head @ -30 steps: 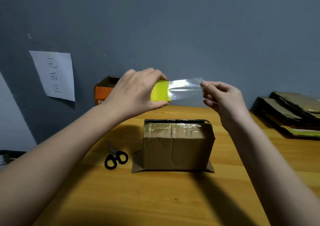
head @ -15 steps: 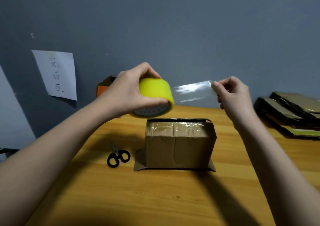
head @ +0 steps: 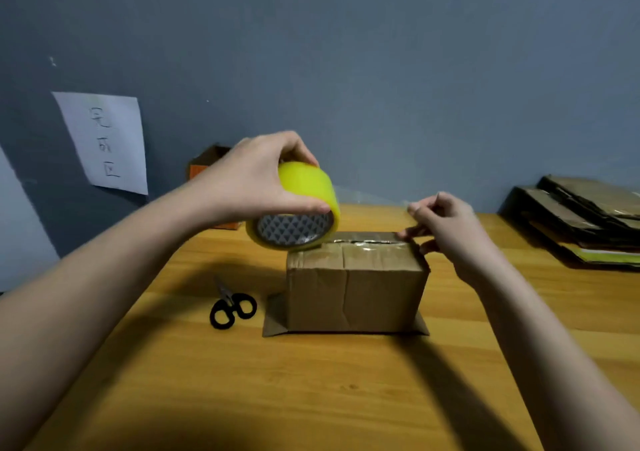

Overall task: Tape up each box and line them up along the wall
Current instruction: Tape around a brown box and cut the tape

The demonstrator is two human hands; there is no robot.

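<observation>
A white sheet of paper with handwritten characters hangs on the grey-blue wall at the far left. Just right of it, at the back edge of the tabletop, an orange and brown box stands against the wall, mostly hidden behind the left hand.

The left hand grips a yellow roll of tape, fingers curled over its top and thumb along its lower rim, holding it tilted in the air over the left end of the cardboard box. The roll's patterned core faces the camera. Below and left of the roll, black-handled scissors lie flat on the tabletop, just beside the box and apart from it.

The cardboard box sits near the middle of the tabletop, well away from the wall, with loose flaps spread flat at its base on both sides. Shiny clear tape already lies along its top seam. A clear strip of tape runs from the roll to the right hand, faint and hard to follow against the wall.

The right hand pinches the strip's free end between curled fingers and thumb at the box's upper right corner; I cannot tell whether it touches the cardboard.

At the far right, a stack of flattened cardboard rests on the tabletop against the wall.
</observation>
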